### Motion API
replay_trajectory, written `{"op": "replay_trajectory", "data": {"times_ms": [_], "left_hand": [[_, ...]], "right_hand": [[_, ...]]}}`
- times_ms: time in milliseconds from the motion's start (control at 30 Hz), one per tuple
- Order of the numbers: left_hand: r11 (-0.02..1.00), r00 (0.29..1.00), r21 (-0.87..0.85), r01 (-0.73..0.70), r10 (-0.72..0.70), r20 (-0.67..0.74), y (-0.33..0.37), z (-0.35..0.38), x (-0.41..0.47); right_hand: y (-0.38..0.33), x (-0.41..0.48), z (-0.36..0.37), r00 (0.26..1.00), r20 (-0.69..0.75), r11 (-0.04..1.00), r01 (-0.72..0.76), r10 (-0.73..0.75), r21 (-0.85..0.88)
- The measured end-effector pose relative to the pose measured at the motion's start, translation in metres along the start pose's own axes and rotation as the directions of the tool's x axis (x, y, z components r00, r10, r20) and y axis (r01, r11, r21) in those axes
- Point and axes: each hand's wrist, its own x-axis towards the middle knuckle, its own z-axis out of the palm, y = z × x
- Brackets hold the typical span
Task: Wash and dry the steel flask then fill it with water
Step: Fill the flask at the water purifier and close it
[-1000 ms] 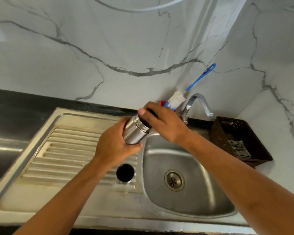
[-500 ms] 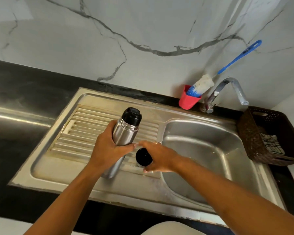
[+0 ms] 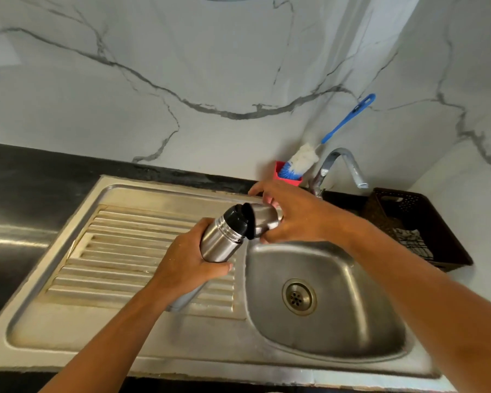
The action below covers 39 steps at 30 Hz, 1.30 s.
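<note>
Gripping steel flask in left hand, tilted over drainboard — clutching steel cap in right hand, just beside black stopper.

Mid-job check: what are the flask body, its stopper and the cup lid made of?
Cylindrical silver flask body: apparently brushed steel, soft streaky reflections. Black round stopper: glossy, likely plastic. Silver cup lid in right hand: same brushed steel, dark lining, probably plastic.
</note>
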Motion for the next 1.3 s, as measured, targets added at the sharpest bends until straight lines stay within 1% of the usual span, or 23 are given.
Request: {"op": "replay_trajectory", "data": {"times_ms": [100,200,300,367,400,467,567,633,700,733,767,800,833,900,933,1000,1100,1167,1200,1233,1267,1300], "left_hand": [[0.999,0.998,0.004,-0.047,0.047,0.047,0.014,0.008,0.008],[0.996,0.994,0.005,-0.089,0.089,0.068,0.029,0.013,0.015],[0.994,0.991,0.001,-0.112,0.112,0.072,0.039,0.016,0.020],[0.992,0.988,0.014,-0.129,0.127,0.084,0.043,0.018,0.020],[0.990,0.987,0.030,-0.139,0.136,0.089,0.046,0.020,0.019],[0.985,0.984,0.060,-0.164,0.158,0.082,0.051,0.023,0.018],[0.975,0.977,0.084,-0.206,0.201,0.072,0.059,0.027,0.018],[0.972,0.974,0.082,-0.219,0.213,0.077,0.062,0.028,0.018],[0.974,0.974,0.068,-0.216,0.210,0.082,0.062,0.029,0.018],[0.977,0.976,0.056,-0.206,0.201,0.077,0.061,0.028,0.018],[0.981,0.980,0.040,-0.192,0.189,0.069,0.059,0.028,0.018],[0.984,0.983,0.024,-0.175,0.173,0.059,0.058,0.027,0.018],[0.987,0.986,0.009,-0.159,0.158,0.050,0.057,0.026,0.019],[0.989,0.989,-0.011,-0.146,0.146,0.036,0.056,0.025,0.019],[0.989,0.988,-0.013,-0.149,0.149,0.036,0.057,0.025,0.020],[0.987,0.986,-0.007,-0.158,0.158,0.043,0.059,0.026,0.020],[0.986,0.986,-0.006,-0.166,0.166,0.024,0.062,0.029,0.019],[0.985,0.985,-0.009,-0.172,0.172,0.016,0.064,0.032,0.019],[0.985,0.985,-0.019,-0.173,0.173,0.015,0.065,0.032,0.019],[0.985,0.985,-0.032,-0.170,0.171,0.016,0.066,0.032,0.021],[0.985,0.986,-0.044,-0.166,0.167,0.015,0.065,0.032,0.022],[0.986,0.987,-0.055,-0.160,0.161,0.013,0.064,0.032,0.023]], "right_hand": [[-0.005,-0.010,-0.016,0.997,-0.050,0.998,0.067,-0.067,0.008],[-0.005,-0.018,-0.022,0.990,-0.070,0.992,0.124,-0.126,-0.031],[-0.003,-0.026,-0.031,0.992,-0.089,0.995,0.091,-0.087,0.036],[-0.005,-0.031,-0.035,0.997,-0.065,0.998,0.050,-0.047,0.044],[-0.007,-0.033,-0.037,0.998,-0.062,1.000,0.023,-0.022,0.011],[-0.010,-0.035,-0.037,0.994,-0.083,0.997,-0.070,0.068,-0.026],[-0.018,-0.038,-0.033,0.966,-0.097,0.970,-0.241,0.241,0.012],[-0.022,-0.039,-0.030,0.940,-0.090,0.942,-0.333,0.328,-0.052],[-0.023,-0.041,-0.032,0.930,-0.084,0.927,-0.366,0.359,-0.087],[-0.022,-0.042,-0.035,0.939,-0.069,0.940,-0.339,0.336,-0.030],[-0.021,-0.044,-0.039,0.957,-0.046,0.957,-0.281,0.285,0.075],[-0.020,-0.046,-0.044,0.977,-0.005,0.960,-0.207,0.212,0.190],[-0.018,-0.047,-0.048,0.990,0.040,0.956,-0.139,0.133,0.257],[-0.012,-0.047,-0.051,0.995,0.103,0.962,-0.038,0.010,0.272],[-0.010,-0.046,-0.049,0.994,0.107,0.968,-0.010,-0.017,0.249],[-0.008,-0.045,-0.047,0.998,0.067,0.976,-0.004,-0.011,0.220],[-0.014,-0.045,-0.043,0.993,0.005,0.977,-0.121,0.122,0.175],[-0.015,-0.043,-0.037,0.975,-0.091,0.977,-0.198,0.205,0.079],[-0.014,-0.042,-0.033,0.964,-0.145,0.975,-0.217,0.222,0.047],[-0.011,-0.041,-0.031,0.959,-0.186,0.976,-0.215,0.215,0.021],[-0.010,-0.041,-0.031,0.962,-0.194,0.981,-0.192,0.190,0.011],[-0.010,-0.042,-0.032,0.973,-0.169,0.987,-0.154,0.159,0.042]]}}
